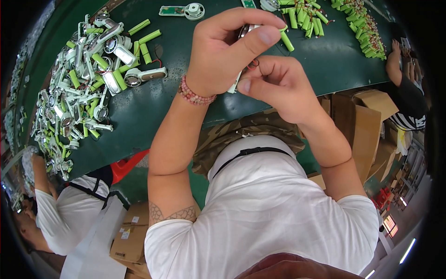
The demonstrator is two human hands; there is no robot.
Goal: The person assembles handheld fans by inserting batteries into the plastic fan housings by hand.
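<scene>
My left hand (pixel 220 51), with a beaded bracelet at the wrist, is closed around a small white handheld fan (pixel 235 86); my palm and fingers hide most of it. Just below, my right hand (pixel 278 86) has thumb and fingers pinched together against the fan's lower end. Thin red and black wires (pixel 253 64) curl out beside its fingertips, but what the pinch holds is hidden. Behind my left fingertips a green cylindrical battery (pixel 287 42) lies on the dark green table (pixel 162 104). An open fan half with a green circuit board (pixel 182 10) rests beyond my left hand.
A big heap of white fan parts and green batteries (pixel 79 88) covers the table's left side. More wired batteries (pixel 306 17) lie at the far edge and right (pixel 364 32). Cardboard boxes (pixel 355 125) stand below the table's right edge. Co-workers sit left (pixel 76 209) and right (pixel 409 93).
</scene>
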